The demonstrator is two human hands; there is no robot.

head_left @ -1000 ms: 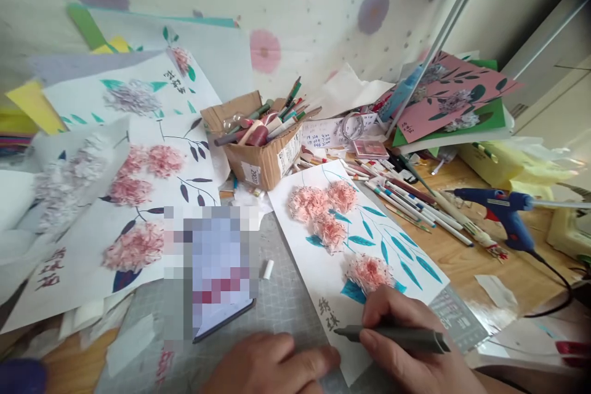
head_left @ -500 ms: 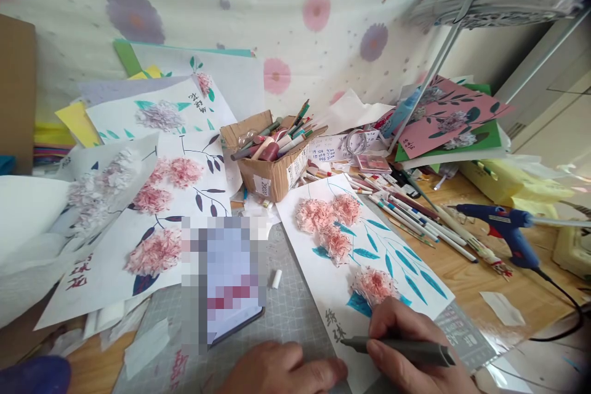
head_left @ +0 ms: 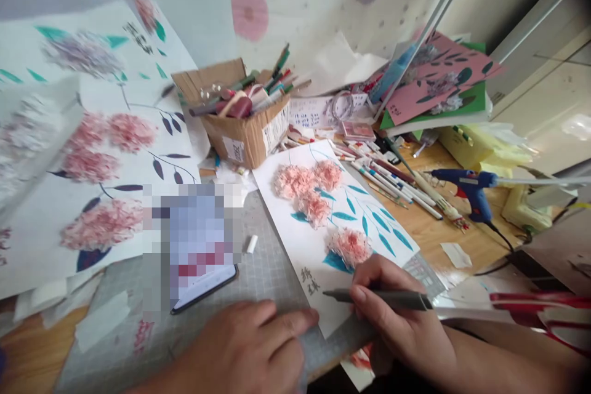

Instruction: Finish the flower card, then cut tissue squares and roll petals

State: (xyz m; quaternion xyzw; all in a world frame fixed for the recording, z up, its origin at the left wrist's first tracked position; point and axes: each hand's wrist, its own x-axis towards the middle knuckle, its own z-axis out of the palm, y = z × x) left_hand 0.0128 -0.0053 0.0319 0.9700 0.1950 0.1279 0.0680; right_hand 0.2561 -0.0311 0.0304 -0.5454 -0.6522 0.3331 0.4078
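Observation:
In my right hand is a dark grey marker pen, held nearly level, its tip just right of two handwritten characters. Whether the tip touches the sheet I cannot tell. The white paper sheet under it carries raised pink shaving-like flowers and painted blue leaves. My left hand holds nothing; its index finger stretches to the sheet's lower left edge, the other fingers loosely bent. A grey cutting mat lies beneath.
A phone with a blurred screen lies left of the sheet, near a small white stub. Behind stands a cardboard box of pens. Loose markers and a blue glue gun lie right. More flower pictures fill the left.
The view has swung right and down, so the scene sits further left and higher. The pen tip has moved slightly right, away from the second character. My left finger still rests by the sheet's edge.

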